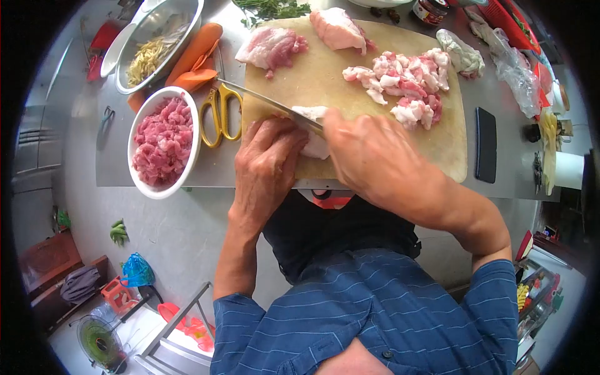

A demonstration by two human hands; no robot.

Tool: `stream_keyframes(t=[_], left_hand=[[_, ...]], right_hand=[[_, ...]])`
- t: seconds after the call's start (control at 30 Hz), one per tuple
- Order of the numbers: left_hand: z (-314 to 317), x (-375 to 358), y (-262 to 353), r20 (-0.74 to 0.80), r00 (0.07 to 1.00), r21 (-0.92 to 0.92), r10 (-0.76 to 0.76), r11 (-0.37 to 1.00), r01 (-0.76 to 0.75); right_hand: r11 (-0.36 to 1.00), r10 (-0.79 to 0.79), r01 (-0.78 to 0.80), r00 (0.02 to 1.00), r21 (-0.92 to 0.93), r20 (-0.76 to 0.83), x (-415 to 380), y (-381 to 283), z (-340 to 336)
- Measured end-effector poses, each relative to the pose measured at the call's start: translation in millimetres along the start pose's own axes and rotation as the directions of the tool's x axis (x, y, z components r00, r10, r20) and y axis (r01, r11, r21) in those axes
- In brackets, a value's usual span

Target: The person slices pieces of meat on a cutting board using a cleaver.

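My right hand (369, 147) is closed round the handle of a knife (269, 102), whose blade points up and left across a piece of meat (314, 145). The fingers of my left hand (269, 150) are curled and press on the left part of that meat, near the front edge of the cutting board (300, 81). Cut chunks of fatty meat (406, 78) are piled on the board's right side. Two larger pieces, a pink one (272, 49) and a paler one (339, 29), rest along its back edge.
Left of the board are yellow-handled scissors (220, 115), a white bowl of cut meat (164, 140), carrots (195, 53) and a metal bowl (128, 47). A phone (485, 145), a crumpled cloth (460, 53) and a plastic bag (515, 69) lie to the right. Greens (275, 9) sit behind.
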State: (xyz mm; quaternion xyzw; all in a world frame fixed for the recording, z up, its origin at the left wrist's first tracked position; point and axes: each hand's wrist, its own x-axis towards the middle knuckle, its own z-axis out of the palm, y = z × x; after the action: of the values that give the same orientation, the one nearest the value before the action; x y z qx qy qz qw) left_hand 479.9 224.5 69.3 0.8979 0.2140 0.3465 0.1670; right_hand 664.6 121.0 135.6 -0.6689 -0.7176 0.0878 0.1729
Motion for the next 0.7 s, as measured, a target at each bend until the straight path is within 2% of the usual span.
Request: stream_keyframes(t=[0.03,0.07,0.13,0.2,0.27,0.3,0.33,0.37,0.47,0.53,0.6,0.7], left_hand=[[-0.2,0.2,2.1,0.002,1.0,-0.002,-0.012,1.0,0.012],[-0.9,0.6,3.3,0.005,1.0,-0.003,-0.024,1.0,0.024],[-2.4,0.1,3.8,0.016,0.999,0.01,-0.034,0.999,0.033],[-1.6,-3.3,1.6,0.018,0.999,0.023,-0.051,0.998,0.05],[0.9,-9.2,-4.9,-0.049,0.999,-0.021,-0.017,1.0,0.016],[0.1,-11.2,-5.3,-0.056,0.998,-0.014,-0.027,1.0,0.026],[0.3,-12.8,-5.0,-0.143,0.985,-0.096,-0.094,0.992,0.081],[1.4,-13.1,-5.2,-0.224,0.961,-0.182,-0.164,0.975,0.124],[4.1,-12.6,-9.5,-0.3,0.933,-0.118,-0.201,0.978,0.172],[4.6,-10.5,-7.4,-0.272,0.933,-0.135,-0.235,0.969,0.205],[4.4,-6.7,-1.1,-0.229,0.959,-0.045,-0.169,0.986,0.163],[6.0,-5.4,1.9,-0.173,0.971,0.004,-0.166,0.986,0.169]], right_hand=[[0.994,-0.105,0.105,0.988,-0.002,-0.116,9.4,3.1,6.4],[0.994,-0.107,0.107,0.987,-0.003,-0.12,19.1,1.9,8.6],[1.0,-0.009,0.009,1.0,-0.002,0.018,36.3,-3.7,8.3],[0.999,0.028,-0.03,0.997,0.021,0.073,41.1,5.0,-1.9],[0.998,0.05,-0.056,0.989,0.042,0.136,36.2,14.4,-4.2],[0.99,0.141,-0.14,0.989,-0.023,0.041,29.9,21.9,-1.8],[0.969,0.231,-0.235,0.971,-0.078,-0.061,23.2,28.0,-1.3],[0.97,0.228,-0.232,0.972,-0.079,-0.058,17.0,32.9,-3.7],[0.989,0.149,-0.146,0.982,0.038,-0.114,-0.1,30.8,-10.6],[0.995,0.085,-0.087,0.996,0.04,0.039,-4.4,21.5,-20.6],[0.998,0.042,-0.044,0.997,0.037,0.058,-6.1,22.5,-17.9],[1.0,-0.011,0.008,0.996,0.029,0.094,-4.2,23.4,-15.9]])
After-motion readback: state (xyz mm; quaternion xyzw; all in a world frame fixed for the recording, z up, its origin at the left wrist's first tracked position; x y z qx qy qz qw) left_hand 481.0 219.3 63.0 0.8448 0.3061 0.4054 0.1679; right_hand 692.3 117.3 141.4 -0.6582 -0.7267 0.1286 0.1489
